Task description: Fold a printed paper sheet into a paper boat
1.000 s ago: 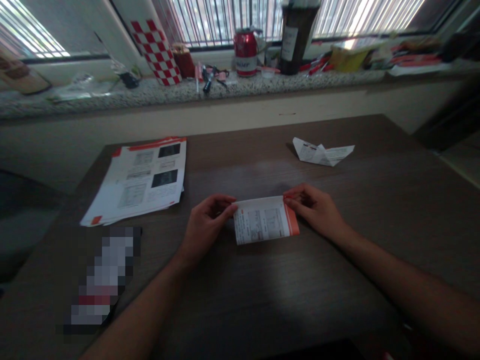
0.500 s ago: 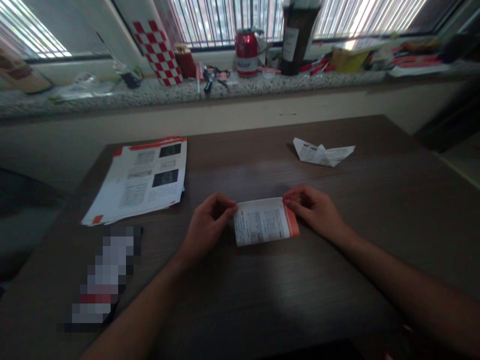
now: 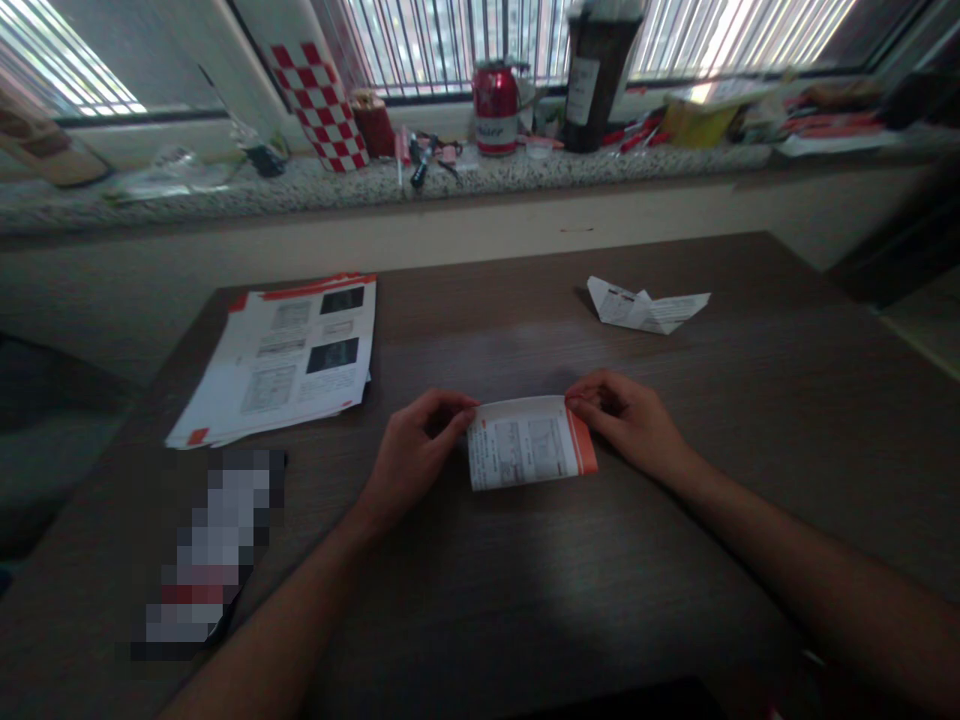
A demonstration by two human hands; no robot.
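Note:
A folded sheet of printed paper (image 3: 525, 445), white with an orange band along its right side, is held just above or on the table; which of the two I cannot tell. My left hand (image 3: 424, 440) pinches its upper left corner between thumb and fingers. At the upper right corner, my right hand (image 3: 622, 415) pinches it the same way. Beyond the right hand, a folded paper boat (image 3: 645, 308) with print on it rests on the table.
The brown table (image 3: 465, 600) bears a stack of printed sheets (image 3: 300, 360) at the back left. A pixelated dark-edged object (image 3: 214, 550) lies beside my left forearm. Behind the table, a granite sill (image 3: 300, 195) carries a red can (image 3: 495, 110), a dark cup (image 3: 592, 80) and clutter.
Both hands stay at the corners of the folded paper. The top edge of the paper now bows slightly, and the left fingertips have shifted a little. Other things stay in place.

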